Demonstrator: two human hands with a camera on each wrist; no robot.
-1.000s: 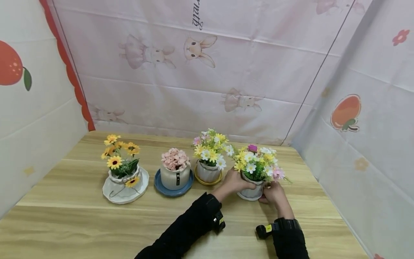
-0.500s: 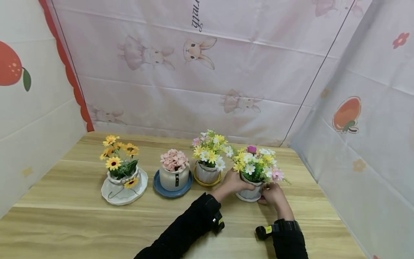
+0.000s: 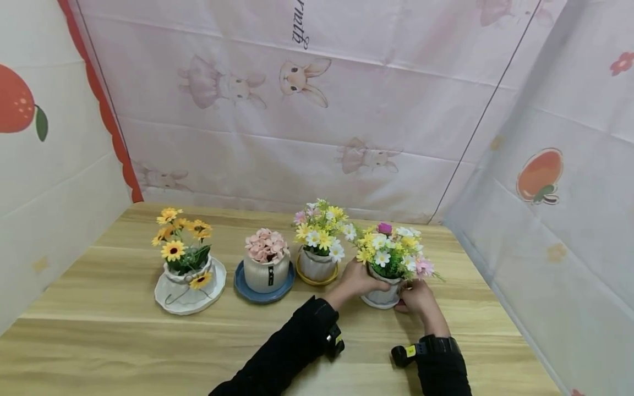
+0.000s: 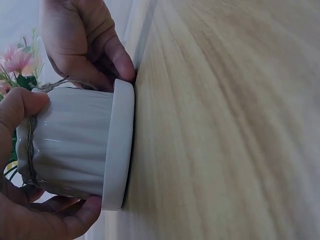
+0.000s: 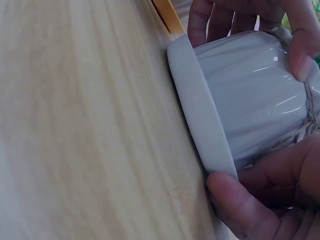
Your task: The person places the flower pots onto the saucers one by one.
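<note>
A ribbed white flowerpot (image 3: 386, 292) of yellow, white and pink artificial flowers (image 3: 391, 248) stands upright on a white saucer (image 5: 202, 112), with twine tied below its rim. My left hand (image 3: 355, 279) grips the pot from the left, thumb on the front near the twine and fingers round the far side. On the right, my right hand (image 3: 421, 298) pinches the saucer's edge, its thumb low against the rim and its curled fingers beside the pot. The saucer sits close over the wooden table (image 4: 200, 125).
Left of my hands stand a similar flowerpot (image 3: 317, 265) on a yellow saucer, a cream pot (image 3: 257, 275) of pink flowers on a blue saucer (image 3: 247, 296), and a white pot with orange-yellow flowers (image 3: 173, 250) on a white plate (image 3: 185, 305). Printed cloth walls (image 3: 297, 148) surround the table.
</note>
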